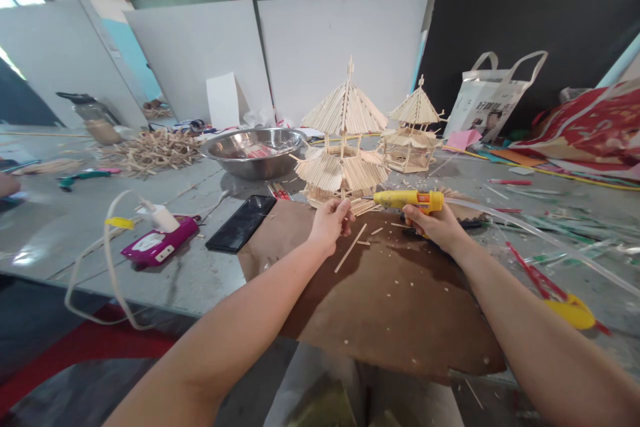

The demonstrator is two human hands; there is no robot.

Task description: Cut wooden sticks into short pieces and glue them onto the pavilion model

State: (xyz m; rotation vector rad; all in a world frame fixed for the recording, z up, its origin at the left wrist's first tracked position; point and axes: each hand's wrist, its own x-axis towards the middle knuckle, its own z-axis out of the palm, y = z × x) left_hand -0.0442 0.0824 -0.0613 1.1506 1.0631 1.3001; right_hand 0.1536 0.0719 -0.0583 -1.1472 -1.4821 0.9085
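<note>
My right hand [434, 227] is wrapped around a yellow hot glue gun [407, 199], whose nozzle points left. A long clear glue stick [500, 213] trails from its back. My left hand [331, 225] is closed in a pinch at a small panel of wooden sticks [367, 207], just below the nozzle. Right behind it stands a two-tiered pavilion model [345, 170] made of thin wooden sticks. Loose sticks [351, 248] and scraps lie on the brown board [395, 320] under my hands.
A smaller stick pavilion [413, 127] stands behind at right. Left are a metal bowl [255, 155], a black phone [241, 223], a purple power strip [161, 241] with a white cable, and a stick pile [160, 152]. A white bag [483, 103] and green-and-clear strips [575, 233] lie right.
</note>
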